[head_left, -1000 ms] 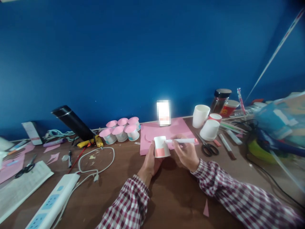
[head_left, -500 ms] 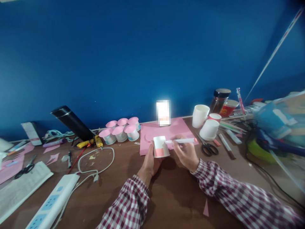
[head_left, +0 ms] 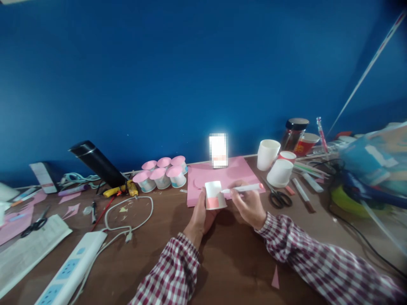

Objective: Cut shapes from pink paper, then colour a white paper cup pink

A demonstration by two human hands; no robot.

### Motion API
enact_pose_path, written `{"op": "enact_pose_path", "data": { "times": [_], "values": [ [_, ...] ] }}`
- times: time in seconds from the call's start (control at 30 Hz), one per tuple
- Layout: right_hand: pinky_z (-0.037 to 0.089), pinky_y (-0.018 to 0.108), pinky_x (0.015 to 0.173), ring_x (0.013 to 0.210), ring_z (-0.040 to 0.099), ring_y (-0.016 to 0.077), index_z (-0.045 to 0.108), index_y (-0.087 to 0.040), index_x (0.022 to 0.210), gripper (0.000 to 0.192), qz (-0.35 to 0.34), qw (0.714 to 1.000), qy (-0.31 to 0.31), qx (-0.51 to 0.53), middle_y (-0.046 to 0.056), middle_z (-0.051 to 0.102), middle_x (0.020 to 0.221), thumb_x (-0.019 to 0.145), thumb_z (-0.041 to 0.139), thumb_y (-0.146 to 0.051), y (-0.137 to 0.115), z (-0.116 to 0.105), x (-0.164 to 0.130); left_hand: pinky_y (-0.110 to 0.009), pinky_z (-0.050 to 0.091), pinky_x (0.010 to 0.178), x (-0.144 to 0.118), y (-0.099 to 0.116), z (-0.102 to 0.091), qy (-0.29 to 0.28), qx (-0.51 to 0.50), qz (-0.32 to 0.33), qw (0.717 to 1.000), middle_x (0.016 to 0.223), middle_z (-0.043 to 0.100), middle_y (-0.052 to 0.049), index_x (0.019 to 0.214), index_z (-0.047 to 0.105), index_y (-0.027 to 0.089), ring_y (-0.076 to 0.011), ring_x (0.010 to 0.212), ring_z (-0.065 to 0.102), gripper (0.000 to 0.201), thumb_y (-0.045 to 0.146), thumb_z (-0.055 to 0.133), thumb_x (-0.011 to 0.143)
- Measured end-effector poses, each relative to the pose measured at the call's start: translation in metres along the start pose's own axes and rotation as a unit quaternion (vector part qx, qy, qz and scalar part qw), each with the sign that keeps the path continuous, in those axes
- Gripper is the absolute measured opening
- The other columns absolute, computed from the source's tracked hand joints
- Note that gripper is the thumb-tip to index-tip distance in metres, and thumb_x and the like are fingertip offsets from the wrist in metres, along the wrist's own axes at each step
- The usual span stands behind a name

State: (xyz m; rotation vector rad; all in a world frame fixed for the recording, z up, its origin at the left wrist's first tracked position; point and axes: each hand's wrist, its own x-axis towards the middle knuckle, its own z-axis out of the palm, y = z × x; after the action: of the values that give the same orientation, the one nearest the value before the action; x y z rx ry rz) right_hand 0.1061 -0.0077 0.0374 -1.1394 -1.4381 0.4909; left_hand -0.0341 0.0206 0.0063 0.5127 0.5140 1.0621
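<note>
In the middle of the head view my left hand is wrapped round a white paper cup, held upside down above the table. A salmon-pink band colours the lower part of the cup. My right hand grips a white marker with a red-pink end. Its tip points left at the cup's right side; whether it touches I cannot tell. Behind both hands lies pink paper. A bright, blurred-out upright panel stands at its far edge.
Several small cups with pink tops stand to the left. Right of the paper are white paper cups, black-handled scissors and a brush. A power strip, white cable and black flask lie left.
The marker's tip has shifted slightly down along the cup's side, and its barrel tilts a little more. The cup and my left hand stay almost still.
</note>
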Motion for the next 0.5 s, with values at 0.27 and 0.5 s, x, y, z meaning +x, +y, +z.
{"op": "enact_pose_path", "data": {
  "times": [0.27,0.5],
  "values": [
    [0.047,0.024,0.054,0.06,0.059,0.0141,0.06,-0.017,0.086,0.013,0.009,0.999,0.014,0.047,0.002,0.063,0.067,0.085,0.051,-0.026,0.0017,0.0031,-0.0025,-0.033,0.048,0.081,0.0004,-0.0006,0.0001,-0.01,0.017,0.005,1.0,0.099,0.067,-0.01,0.109,0.061,0.012,-0.0199,0.085,0.062,0.045,0.048,0.047,0.085],
    [0.048,0.023,0.052,0.059,0.06,0.0146,0.06,-0.017,0.087,0.015,0.013,0.999,-0.003,0.041,0.002,0.064,0.067,0.086,0.05,-0.028,0.0003,0.0042,-0.0032,-0.034,0.048,0.083,-0.0001,-0.0012,0.0003,-0.02,0.024,0.003,1.0,0.099,0.067,-0.011,0.108,0.061,0.011,-0.0207,0.086,0.062,0.045,0.048,0.047,0.085]
  ]
}}
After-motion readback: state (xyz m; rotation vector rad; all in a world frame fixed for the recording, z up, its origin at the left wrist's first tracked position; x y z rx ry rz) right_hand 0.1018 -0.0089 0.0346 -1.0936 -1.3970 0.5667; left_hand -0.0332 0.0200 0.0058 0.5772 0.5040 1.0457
